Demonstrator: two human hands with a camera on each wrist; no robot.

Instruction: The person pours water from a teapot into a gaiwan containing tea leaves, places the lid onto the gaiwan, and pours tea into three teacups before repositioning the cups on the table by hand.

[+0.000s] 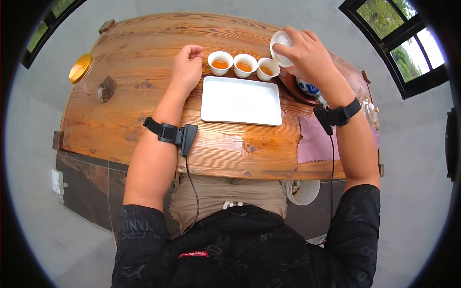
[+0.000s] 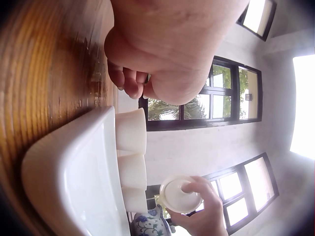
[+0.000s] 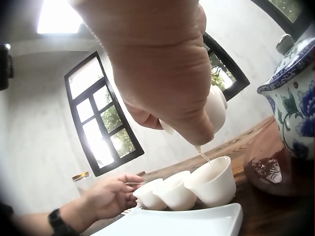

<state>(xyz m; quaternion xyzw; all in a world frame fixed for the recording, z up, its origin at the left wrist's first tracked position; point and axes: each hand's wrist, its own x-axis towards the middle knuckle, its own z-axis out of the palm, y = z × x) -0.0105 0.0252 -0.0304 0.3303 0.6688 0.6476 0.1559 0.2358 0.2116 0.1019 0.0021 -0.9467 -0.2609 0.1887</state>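
The right hand (image 1: 309, 55) grips a white gaiwan (image 1: 280, 48) at about 1 o'clock on the table (image 1: 134, 81), fingers curled round its rim and lid, holding it tipped on its side over the rightmost of three white cups (image 1: 244, 65). In the right wrist view a thin stream runs from the gaiwan (image 3: 214, 110) into that cup (image 3: 215, 182), and the hand (image 3: 157, 69) covers most of the vessel. All three cups stand in a row, touching or nearly so, at 12 o'clock just beyond the far edge of a white tray (image 1: 241, 101); each shows amber tea in the head view. The left hand (image 1: 186, 67) lies on the wood at about 11 o'clock, just left of the cups, fingers curled into a loose fist and holding nothing — the left wrist view shows its knuckles (image 2: 130, 81) tucked under, resting on the table beside the tray (image 2: 74, 172). In that view the gaiwan (image 2: 181, 195) appears beyond the cups (image 2: 131, 130), pinched by its lid knob. A blue-and-white teapot (image 3: 295, 98) stands at 2 o'clock, just right of the pouring hand, on a dark round saucer (image 1: 294, 87). A purple cloth (image 1: 314, 141) lies at 3 o'clock — near the right forearm — and a gold-lidded jar (image 1: 80, 68) sits at 10 o'clock, well apart from both hands.
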